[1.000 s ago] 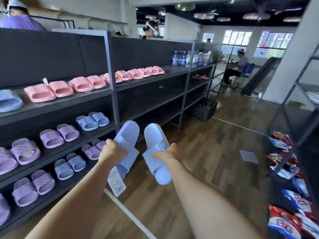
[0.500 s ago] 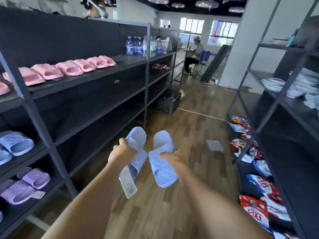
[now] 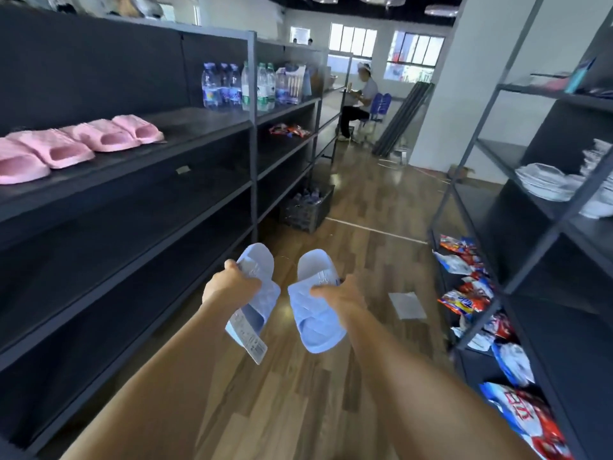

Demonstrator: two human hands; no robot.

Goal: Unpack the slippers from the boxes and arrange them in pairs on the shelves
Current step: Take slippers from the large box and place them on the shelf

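Slippers point(image 3: 315, 313) in pale blue, one in each hand, are held side by side over the wood floor point(image 3: 298, 400) in the aisle, a little apart and not touching. Their long axes run away from the person and lie roughly parallel. The quilted straps sit at the near, lower ends, and the bare heel ends point up and away toward the far room. The left hand point(image 3: 232, 288) has its fingers curled round the left one's outer edge, and a white tag point(image 3: 250, 340) hangs below it. The right hand point(image 3: 338, 295) grips the other by its strap, thumb on top. To the left stand dark shelves point(image 3: 166, 180). Pink slippers point(image 3: 83, 144) line the upper level, toes facing the aisle, with bottles point(image 3: 238, 84) farther along. Snack packs point(image 3: 464, 293) lie on the low right rack.
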